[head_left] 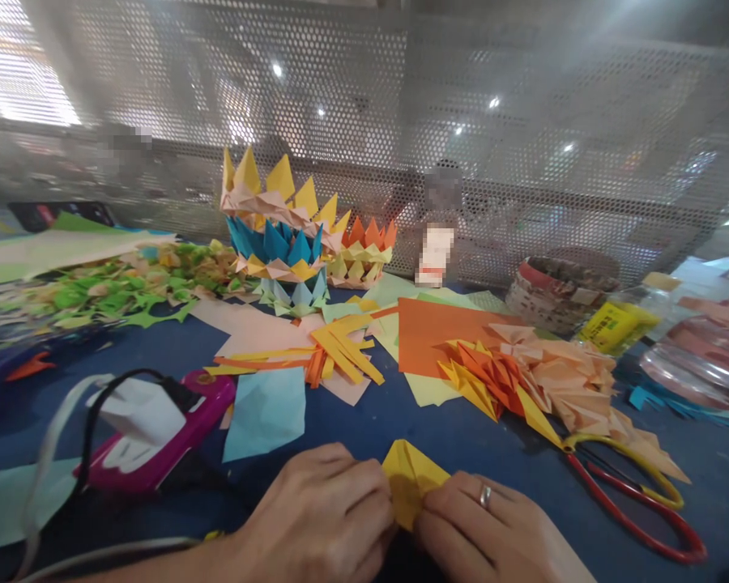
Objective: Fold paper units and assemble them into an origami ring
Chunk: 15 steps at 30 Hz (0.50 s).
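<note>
Pinching a folded yellow paper (414,479) from both sides, two bare hands meet at the bottom centre of the frame in the head view. The left hand (334,510) has its fingers curled in, thumb side hidden, closed on the paper's left edge. The right hand (492,526), a ring (485,495) on one finger, is likewise closed, with its fingertips pressed on the paper's right side. The hands sit just beside each other, the paper showing between them with its peak pointing up the frame; how the thumbs sit beneath cannot be told.

Just above the left hand, a light blue paper (264,414) lies on the dark blue surface (355,421). At the lower left is a magenta power strip (210,397) with a white plug (142,413) in it. At the lower right lie scissors (662,495) with red and yellow handles, near the right hand but apart from it. Above them are folded peach pieces (564,364) and folded orange pieces (486,368). Yellow strips (349,344) lie mid-frame, left of an orange sheet (431,332). Farther up, left of centre, stand stacked zigzag paper rings (279,243), with green scraps (139,283) to their left.
</note>
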Tool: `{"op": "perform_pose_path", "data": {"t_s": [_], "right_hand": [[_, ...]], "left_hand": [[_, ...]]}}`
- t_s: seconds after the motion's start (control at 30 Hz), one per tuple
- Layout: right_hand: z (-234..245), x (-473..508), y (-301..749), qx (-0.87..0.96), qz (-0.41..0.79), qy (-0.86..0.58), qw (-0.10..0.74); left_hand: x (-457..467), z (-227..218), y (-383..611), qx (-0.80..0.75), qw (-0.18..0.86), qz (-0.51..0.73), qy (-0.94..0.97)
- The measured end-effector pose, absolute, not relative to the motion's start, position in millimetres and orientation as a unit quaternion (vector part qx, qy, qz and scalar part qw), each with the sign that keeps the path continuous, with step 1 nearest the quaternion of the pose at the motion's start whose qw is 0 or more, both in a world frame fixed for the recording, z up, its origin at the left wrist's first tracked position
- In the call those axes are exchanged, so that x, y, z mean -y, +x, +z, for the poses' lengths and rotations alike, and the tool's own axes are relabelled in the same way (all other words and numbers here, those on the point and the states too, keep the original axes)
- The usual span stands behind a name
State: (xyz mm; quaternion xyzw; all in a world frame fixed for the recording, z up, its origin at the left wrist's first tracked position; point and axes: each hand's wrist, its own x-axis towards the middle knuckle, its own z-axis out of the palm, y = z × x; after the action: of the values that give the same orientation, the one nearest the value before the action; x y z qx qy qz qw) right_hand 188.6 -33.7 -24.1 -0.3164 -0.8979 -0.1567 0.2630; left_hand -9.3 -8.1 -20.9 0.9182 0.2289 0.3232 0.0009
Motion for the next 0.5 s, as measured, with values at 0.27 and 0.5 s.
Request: {"op": "perform_pose_path", "data": {"t_s": [0.27,0.5], "right_hand": [[-7,36,193,0.9,-0.021,-0.385,0.203],[-3,35,192,0.87,0.072,-0.424,0.242]], "left_hand": [[11,-17,-12,-0.235,-0.02,0.321,0.917],[16,-9,-15,-0.256,-0.01,0.311,0.915]]}}
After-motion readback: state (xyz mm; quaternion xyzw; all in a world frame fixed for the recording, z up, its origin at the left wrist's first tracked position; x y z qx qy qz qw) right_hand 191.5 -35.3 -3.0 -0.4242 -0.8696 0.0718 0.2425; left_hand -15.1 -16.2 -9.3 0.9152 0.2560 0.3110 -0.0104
